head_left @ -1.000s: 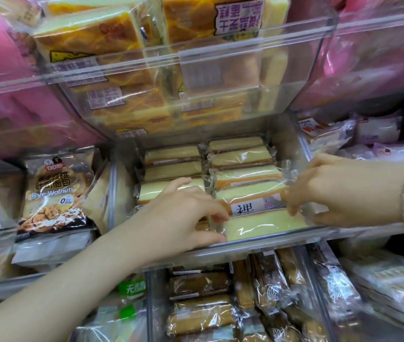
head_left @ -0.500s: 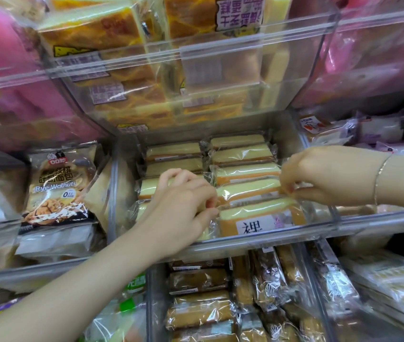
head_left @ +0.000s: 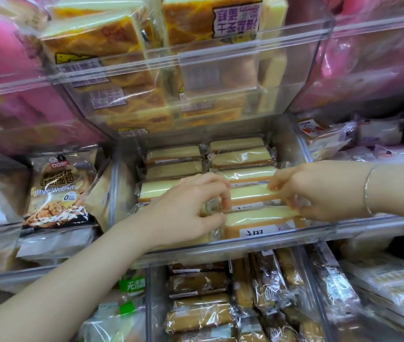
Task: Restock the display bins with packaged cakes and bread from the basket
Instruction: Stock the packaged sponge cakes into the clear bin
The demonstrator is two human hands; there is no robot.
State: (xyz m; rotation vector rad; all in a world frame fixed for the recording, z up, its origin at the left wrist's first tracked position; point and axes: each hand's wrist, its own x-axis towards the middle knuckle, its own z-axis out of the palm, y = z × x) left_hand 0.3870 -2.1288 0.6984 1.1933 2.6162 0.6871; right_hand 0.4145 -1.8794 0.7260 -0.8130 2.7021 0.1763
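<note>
A clear display bin [head_left: 245, 245] in the middle shelf holds two rows of pale yellow sponge cakes in clear wrappers. The front right cake [head_left: 260, 219] carries a white label. Behind it a second wrapped cake [head_left: 250, 193] stands on edge. My left hand [head_left: 188, 211] pinches the crinkled wrapper end of that cake on its left side. On its right end my right hand [head_left: 319, 191], with a thin bracelet at the wrist, pinches the wrapper too. No basket is in view.
Above hangs a clear bin of toast-style cakes [head_left: 171, 70]. A Rye Walnuts bread bag [head_left: 57, 191] stands in the left bin. Brown wrapped cakes [head_left: 198, 312] fill the bin below. Pink packages sit at the upper left and right, white packets [head_left: 329, 137] at right.
Both hands have moved back from the front cake to the one behind it, and now pinch its two ends. The front labelled cake lies lower at the bin's front wall.
</note>
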